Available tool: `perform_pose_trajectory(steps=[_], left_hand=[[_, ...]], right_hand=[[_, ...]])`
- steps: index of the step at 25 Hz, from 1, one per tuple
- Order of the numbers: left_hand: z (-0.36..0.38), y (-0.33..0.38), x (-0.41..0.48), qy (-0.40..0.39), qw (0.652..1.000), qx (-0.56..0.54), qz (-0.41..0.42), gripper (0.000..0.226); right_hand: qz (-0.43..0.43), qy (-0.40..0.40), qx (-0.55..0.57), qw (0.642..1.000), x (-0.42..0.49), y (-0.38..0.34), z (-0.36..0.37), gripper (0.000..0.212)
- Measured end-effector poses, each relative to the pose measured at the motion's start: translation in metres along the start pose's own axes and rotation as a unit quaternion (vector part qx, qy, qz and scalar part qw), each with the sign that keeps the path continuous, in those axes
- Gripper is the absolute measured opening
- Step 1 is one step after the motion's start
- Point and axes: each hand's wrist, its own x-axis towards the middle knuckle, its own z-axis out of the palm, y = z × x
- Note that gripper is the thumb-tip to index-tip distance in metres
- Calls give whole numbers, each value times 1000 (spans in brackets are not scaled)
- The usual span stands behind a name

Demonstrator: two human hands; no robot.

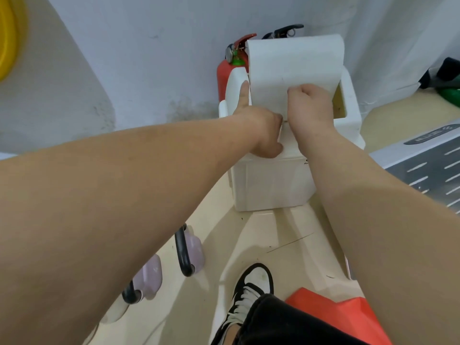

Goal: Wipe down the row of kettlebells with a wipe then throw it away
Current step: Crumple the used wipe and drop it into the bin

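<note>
A white roll of wipes point(296, 61) stands on top of a white plastic bin point(268, 185) against the wall, with a sheet hanging down its front. My right hand point(311, 108) grips that sheet from the right. My left hand point(261, 128) meets it from the left: the index finger lies straight along the roll's left edge, and the other fingers curl at the sheet's lower part. Two lilac kettlebells with black handles, one point(191, 250) nearer the bin and one point(148, 280) closer to me, sit on the floor at lower left, partly hidden by my left forearm.
A red fire extinguisher point(224, 73) stands behind the bin in the corner. A grey machine deck point(428, 165) lies to the right. An orange block point(348, 317) and my black-and-white shoe point(251, 287) are at the bottom. A yellow ring point(7, 38) hangs upper left.
</note>
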Motion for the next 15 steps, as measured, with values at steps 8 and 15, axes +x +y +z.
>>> perform_pose_trajectory(steps=[8,15], left_hand=[[13,-55,-20,239,966,-95,19,50],[8,-56,-71,246,943,-225,-17,64]], right_hand=[[-33,-35,-49,998,-7,-12,5,64],[-146,5,-169,975,-32,-51,31,52]])
